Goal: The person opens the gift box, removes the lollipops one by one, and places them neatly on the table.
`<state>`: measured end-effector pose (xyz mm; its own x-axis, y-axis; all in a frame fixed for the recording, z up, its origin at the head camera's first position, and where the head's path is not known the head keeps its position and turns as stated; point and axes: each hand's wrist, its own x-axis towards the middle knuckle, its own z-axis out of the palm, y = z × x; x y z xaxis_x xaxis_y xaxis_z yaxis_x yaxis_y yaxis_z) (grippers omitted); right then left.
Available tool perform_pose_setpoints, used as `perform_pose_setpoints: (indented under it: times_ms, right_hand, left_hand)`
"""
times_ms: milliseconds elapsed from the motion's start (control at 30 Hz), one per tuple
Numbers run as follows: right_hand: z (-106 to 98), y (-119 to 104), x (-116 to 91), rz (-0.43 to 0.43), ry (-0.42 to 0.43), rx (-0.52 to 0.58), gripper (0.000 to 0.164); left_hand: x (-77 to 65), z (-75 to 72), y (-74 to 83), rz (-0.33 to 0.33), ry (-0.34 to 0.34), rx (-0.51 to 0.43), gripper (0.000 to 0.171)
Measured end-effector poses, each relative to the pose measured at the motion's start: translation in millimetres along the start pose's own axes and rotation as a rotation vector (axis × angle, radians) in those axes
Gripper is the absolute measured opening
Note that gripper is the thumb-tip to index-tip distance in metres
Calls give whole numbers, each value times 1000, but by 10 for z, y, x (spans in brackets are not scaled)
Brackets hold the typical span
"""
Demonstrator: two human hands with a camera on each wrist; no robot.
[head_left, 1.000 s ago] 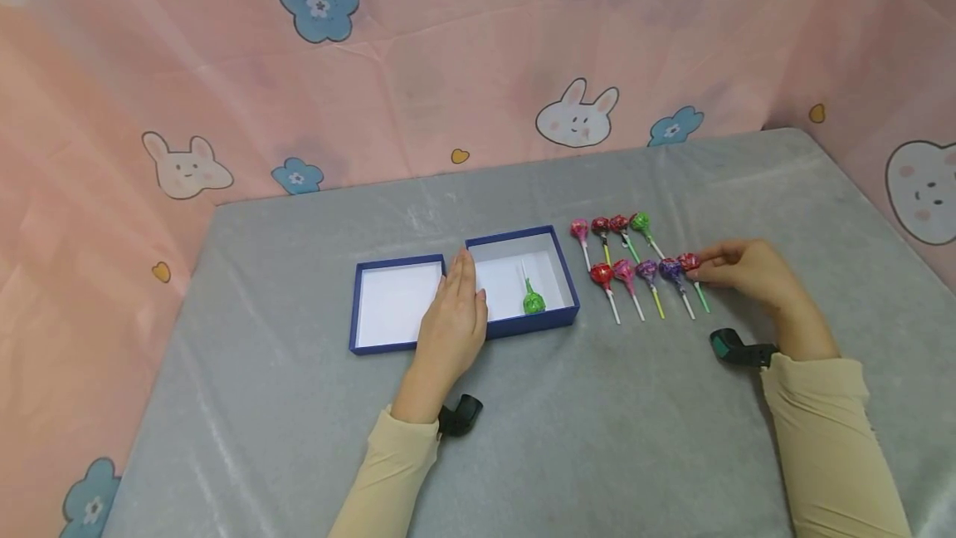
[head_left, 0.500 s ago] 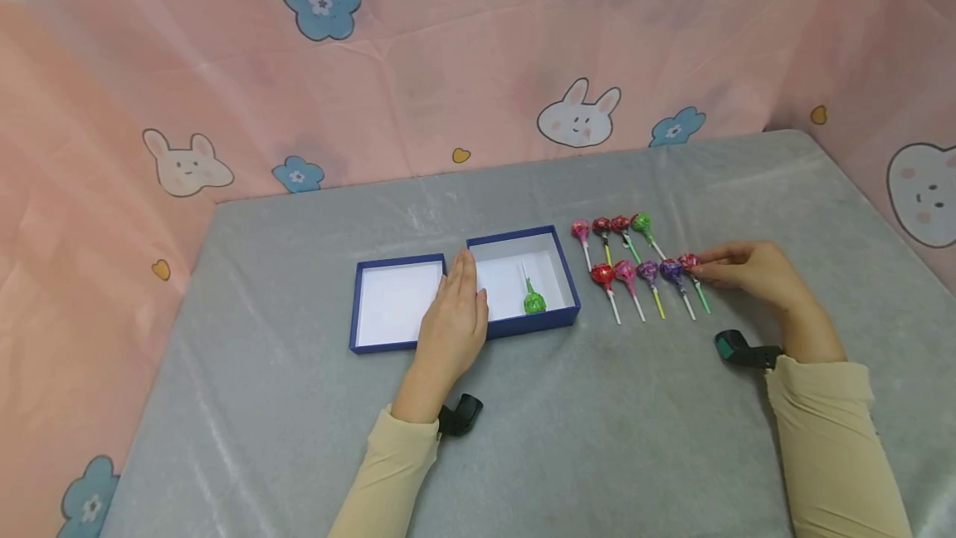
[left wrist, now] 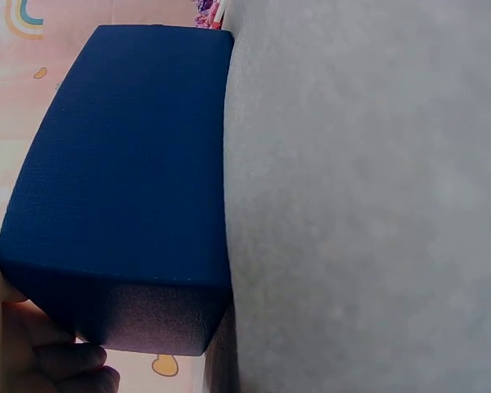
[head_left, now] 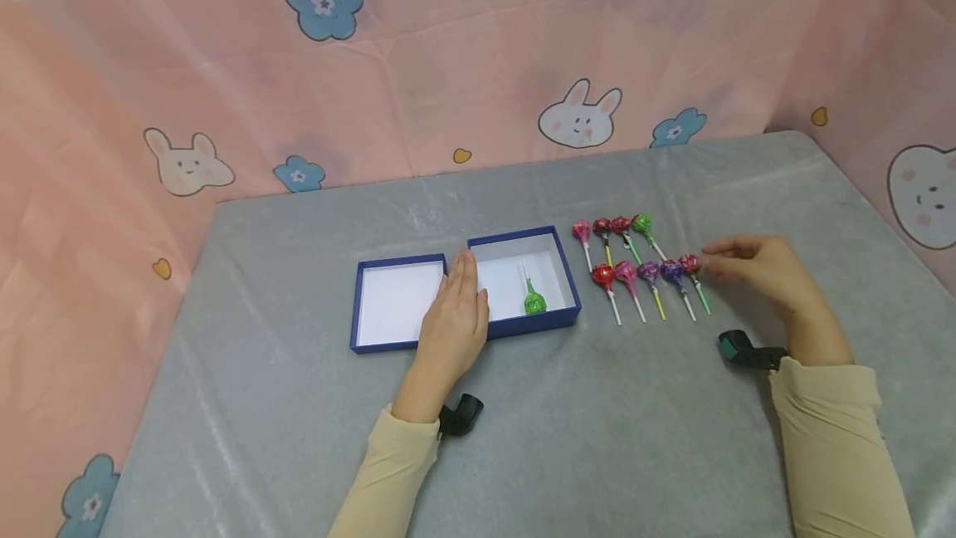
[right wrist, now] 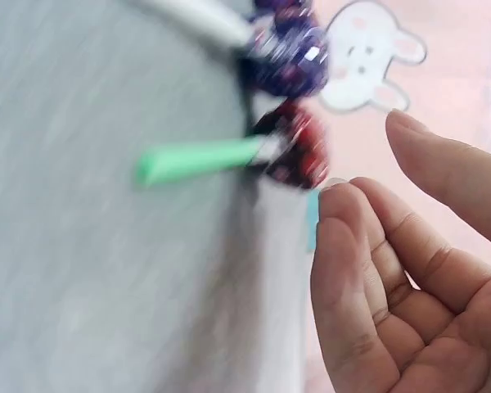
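Note:
My left hand (head_left: 451, 326) has straight fingers held together, touching the left end of a blue box (head_left: 534, 323) with a white inside. In the left wrist view, the box's dark blue outer wall (left wrist: 139, 155) stands beside the fingers. A green lollipop (head_left: 534, 302) lies in the box. My right hand (head_left: 769, 272) is just right of a red lollipop with a green stick (head_left: 690, 264), the last in the front row. In the right wrist view, thumb and fingers are apart and that red lollipop (right wrist: 307, 147) lies free of them, near the fingertips.
Left of the box is a shallower blue-rimmed box part (head_left: 396, 301), white inside. A back row of several lollipops, including a green one (head_left: 641, 223), lies behind the front row with its purple one (head_left: 648, 272). A pink printed curtain (head_left: 418, 90) hangs behind the grey cloth-covered table (head_left: 582, 438).
My right hand has let go of the red lollipop with the green stick and drawn slightly back to the right. My left hand stays at the box.

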<state>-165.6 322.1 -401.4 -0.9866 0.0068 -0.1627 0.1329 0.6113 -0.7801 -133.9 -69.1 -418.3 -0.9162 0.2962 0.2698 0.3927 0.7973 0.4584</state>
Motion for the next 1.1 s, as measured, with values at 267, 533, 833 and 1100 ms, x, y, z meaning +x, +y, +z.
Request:
perform_pose_setpoints:
  times_ms: [267, 533, 833, 1100]
  right_hand:
    - [201, -403, -26, -126, -42, 17, 40]
    - [424, -757, -12, -270, -101, -27, 29]
    - [682, -1186, 65, -434, -283, -100, 19]
    - [1000, -1405, 226, -624, -446, -245, 19]
  left_hand:
    - [6, -2, -3, -13, -9, -1, 51]
    - [6, -8, 1, -13, -15, -9, 51]
    - [-12, 3, -13, -12, -23, -3, 52]
    - [1, 16, -4, -27, 5, 1, 51]
